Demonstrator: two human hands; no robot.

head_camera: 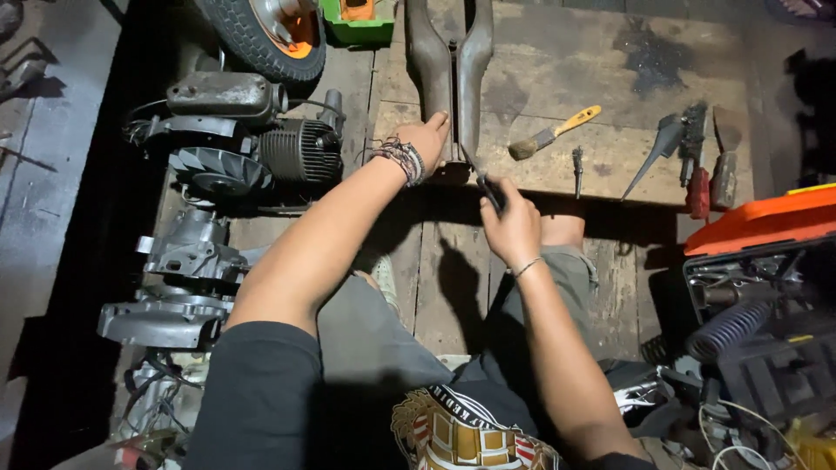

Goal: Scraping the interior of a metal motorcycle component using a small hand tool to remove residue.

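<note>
Nearest the camera are the person's dark sleeves and grey-trousered knees, and from them 2 bare forearms reach out over the plank floor [610, 287]. The left hand [424, 137], with a braided band at the wrist, lies flat with fingers spread and pressing on the base of a forked metal part [453, 70], a rusty piece whose 2 curved legs run away from the fingertips toward the top of the view. The right hand [512, 228] is curled closed around a slim dark tool [489, 190], whose tip points at the same base, just beside the left fingers. The forked part looks like thick steel or cast metal: heavy, stiff, rough and probably greasy, so a grip low on the joined base, where the left palm already bears down, seems surest, while the smooth legs might slip. Beyond the right fingers lie a wooden-handled brush [554, 132], a small screwdriver [576, 167] and a few more hand tools [692, 157]. Well left of the left fingers sits a finned engine [252, 148], below a small wheel [266, 35].
</note>
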